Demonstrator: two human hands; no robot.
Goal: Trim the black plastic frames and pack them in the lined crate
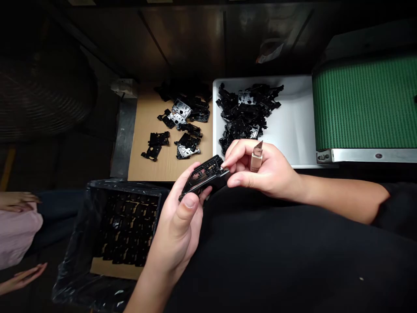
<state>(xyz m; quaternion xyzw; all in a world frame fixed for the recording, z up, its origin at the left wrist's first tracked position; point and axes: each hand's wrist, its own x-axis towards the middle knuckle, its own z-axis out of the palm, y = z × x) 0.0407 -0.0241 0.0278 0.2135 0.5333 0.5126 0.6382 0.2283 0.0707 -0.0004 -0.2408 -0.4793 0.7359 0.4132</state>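
I had the left hand curled around a flat, black moulded plastic frame, thumb on top and fingers tucked beneath, right by the white plastic tub. The right hand pinched the frame's corner between thumb and forefinger, with a small steel blade in a beige finger sleeve standing up from a curled finger. That blade worried me: a slip could nick the left hand or score the frame. A loose grip could also drop the frame among the heaped black parts in the tub or into the black-bag-lined crate nearby.
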